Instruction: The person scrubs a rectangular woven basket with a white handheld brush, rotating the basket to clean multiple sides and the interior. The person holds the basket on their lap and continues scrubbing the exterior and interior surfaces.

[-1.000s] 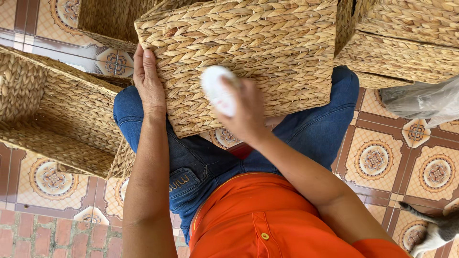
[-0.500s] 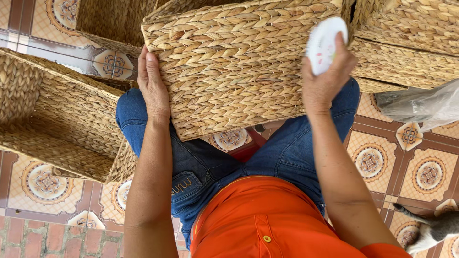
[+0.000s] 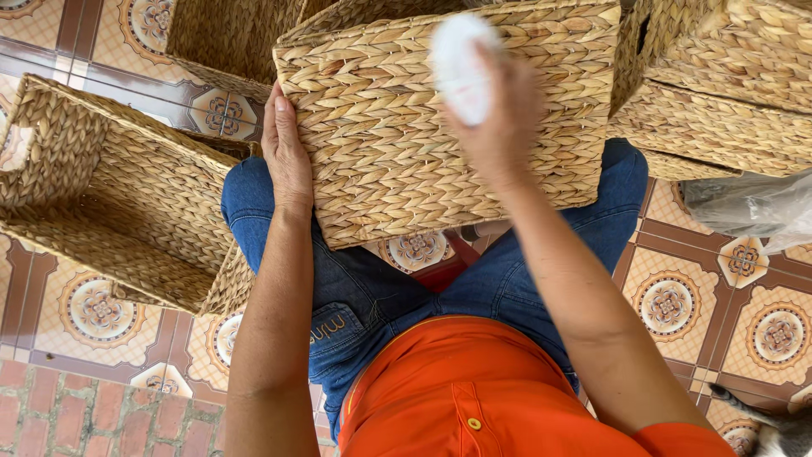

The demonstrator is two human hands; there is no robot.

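**Basket on the lap, white pad against its weave**

The basket [image 3: 448, 118] lies across the person's thighs, a rectangular box of woven straw with one broad wall turned up toward the camera. Its long axis runs left to right across the lap, tilted slightly, so it spans both knees and lies straight ahead of both hands.

The right hand [image 3: 499, 118] is over the upper middle of that wall. It grips a white pad [image 3: 461, 63], a rounded, blurred object, with the fingers curled round it from behind; the pad sits at or just above the weave near the top rim. Whether it presses on the straw cannot be told through the blur. The left hand [image 3: 288, 156] lies flat with fingers together against the basket's left end wall, palm on the straw, bracing it. Both hands touch or nearly touch the basket, the left at its short end, the right on its long face.

Under the basket are blue jeans [image 3: 355, 288] and, nearer the camera, an orange shirt [image 3: 474, 398]. To the left an empty open basket [image 3: 110, 195] rests on the patterned tile floor [image 3: 668, 305], leaning against the left thigh. More woven baskets [image 3: 727, 93] are stacked to the right and behind. A crumpled clear plastic bag [image 3: 753, 207] lies at the right edge.
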